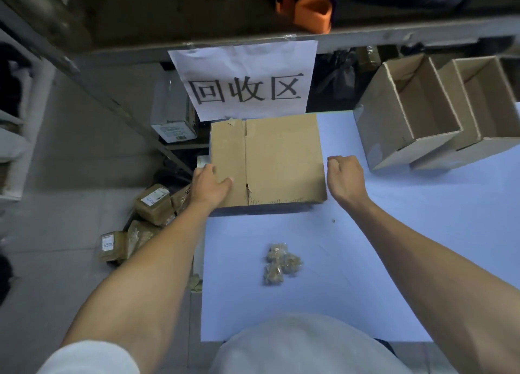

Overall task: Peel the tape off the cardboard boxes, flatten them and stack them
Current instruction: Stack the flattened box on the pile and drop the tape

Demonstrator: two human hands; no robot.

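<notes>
Flattened box (281, 159) lies between left fingers (225, 181) gripping its edge and curled right fingers (336, 159).

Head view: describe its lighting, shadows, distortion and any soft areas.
Head view: dim, cool light; the flattened box throws a dark shadow along its near edge onto the pale blue table; wide-angle lens bends the shelf rail and stretches the forearms; corners and the orange tape roll look soft; the sign reads sharply; both hands, left and right, are fairly crisp.

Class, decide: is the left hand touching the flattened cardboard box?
Touching. In the head view the left hand grips the flattened cardboard box at its left edge.
</notes>
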